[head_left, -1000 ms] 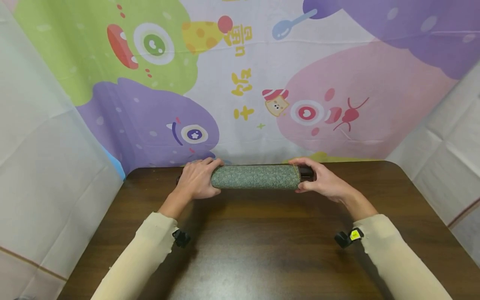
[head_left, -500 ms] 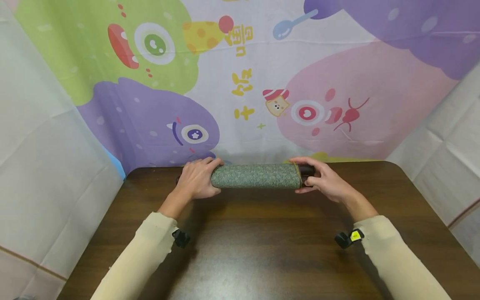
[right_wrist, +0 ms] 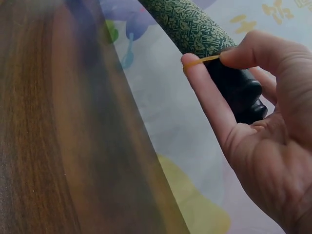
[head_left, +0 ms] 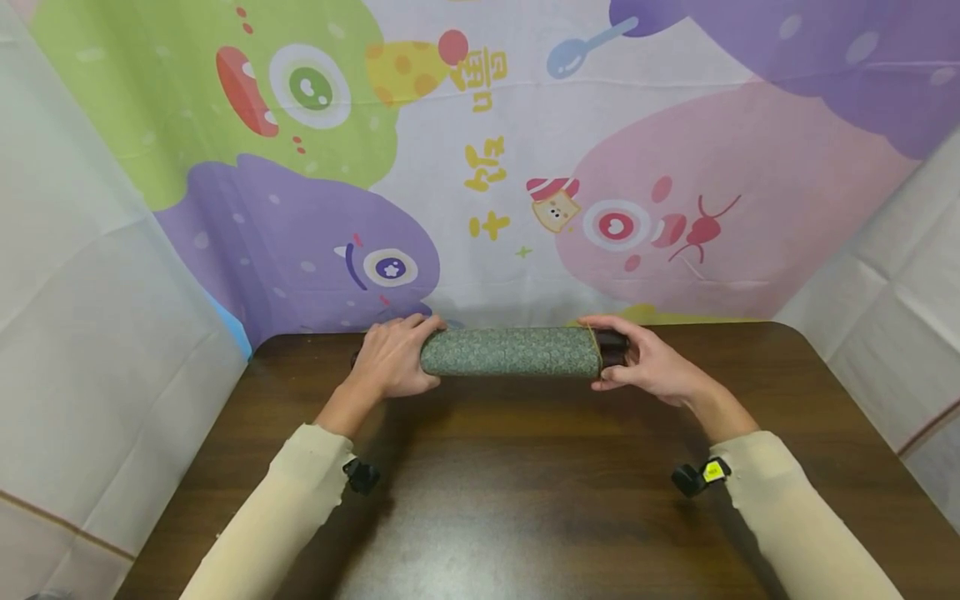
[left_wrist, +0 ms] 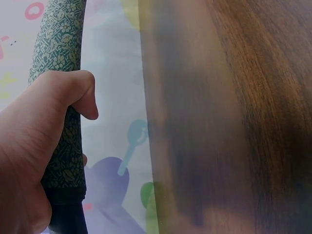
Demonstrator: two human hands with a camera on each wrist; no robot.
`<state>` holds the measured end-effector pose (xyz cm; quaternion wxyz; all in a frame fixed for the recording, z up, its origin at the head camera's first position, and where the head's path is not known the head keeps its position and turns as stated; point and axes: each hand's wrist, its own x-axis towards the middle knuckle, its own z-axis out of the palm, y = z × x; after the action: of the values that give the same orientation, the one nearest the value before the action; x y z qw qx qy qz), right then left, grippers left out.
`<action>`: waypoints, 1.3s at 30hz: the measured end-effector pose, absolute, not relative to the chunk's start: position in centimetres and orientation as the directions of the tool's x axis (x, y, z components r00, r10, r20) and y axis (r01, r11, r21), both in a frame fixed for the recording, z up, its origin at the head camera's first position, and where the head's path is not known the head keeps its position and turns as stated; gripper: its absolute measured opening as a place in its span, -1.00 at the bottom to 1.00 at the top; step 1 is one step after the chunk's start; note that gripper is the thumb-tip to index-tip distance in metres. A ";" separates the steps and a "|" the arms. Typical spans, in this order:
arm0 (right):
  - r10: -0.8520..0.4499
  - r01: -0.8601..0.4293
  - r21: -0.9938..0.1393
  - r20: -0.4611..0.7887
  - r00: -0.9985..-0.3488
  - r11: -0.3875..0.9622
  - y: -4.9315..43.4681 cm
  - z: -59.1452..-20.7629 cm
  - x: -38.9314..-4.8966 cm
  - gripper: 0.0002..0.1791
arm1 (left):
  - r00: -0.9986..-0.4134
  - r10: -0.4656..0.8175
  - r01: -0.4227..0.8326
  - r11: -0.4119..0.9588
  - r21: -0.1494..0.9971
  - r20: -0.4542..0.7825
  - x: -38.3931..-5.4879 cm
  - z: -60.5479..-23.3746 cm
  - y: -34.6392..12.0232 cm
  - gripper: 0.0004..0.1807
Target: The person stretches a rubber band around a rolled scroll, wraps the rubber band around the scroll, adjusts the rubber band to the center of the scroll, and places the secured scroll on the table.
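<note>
A rolled-up scroll (head_left: 510, 352) with a green patterned cloth cover is held level above the table's far part. Its dark end knobs (right_wrist: 239, 95) stick out at the right end. My left hand (head_left: 393, 357) grips the scroll's left end, thumb curled over the cloth (left_wrist: 61, 44) in the left wrist view. At the opposite end, my right hand (head_left: 660, 362) has a thin yellow rubber band (right_wrist: 208, 58) stretched between a fingertip and the thumb, which pinches it at the cover's edge. Part of the band is hidden behind the scroll.
The brown wooden table (head_left: 480, 500) spreads below both hands. Behind its far edge hangs a printed cartoon curtain (head_left: 510, 275). White cloth walls (head_left: 82, 333) stand on the left and right sides. A small wrist camera (head_left: 363, 477) sits on the left sleeve.
My right thumb lifts to the dark knobs midway and is now back down at the cover's lower edge. More of the knobs shows than at first. My left hand stays put.
</note>
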<state>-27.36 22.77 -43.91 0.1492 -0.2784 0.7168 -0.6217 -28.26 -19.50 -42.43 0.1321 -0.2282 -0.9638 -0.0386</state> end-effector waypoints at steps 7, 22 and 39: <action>-0.564 -0.220 -0.971 0.133 -0.815 0.089 22.8 -44.0 -27.3 -0.05 | -0.863 0.428 0.450 0.893 0.023 0.270 -28.3 -42.5 -19.6 -0.17; -0.570 -0.218 -0.972 0.133 -0.811 0.084 22.8 -44.2 -27.3 -0.02 | -0.868 0.423 0.446 0.895 0.031 0.260 -28.2 -42.5 -19.3 -0.17; -0.474 -0.304 -0.924 0.166 -0.865 0.232 22.4 -44.2 -27.1 -0.26 | -0.846 0.450 0.473 0.881 0.014 0.285 -28.3 -42.9 -19.3 -0.18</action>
<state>-27.10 22.44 -44.24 0.0749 -0.2492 0.7812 -0.5675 -28.27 -19.27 -42.91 0.1378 -0.2404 -0.9599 -0.0420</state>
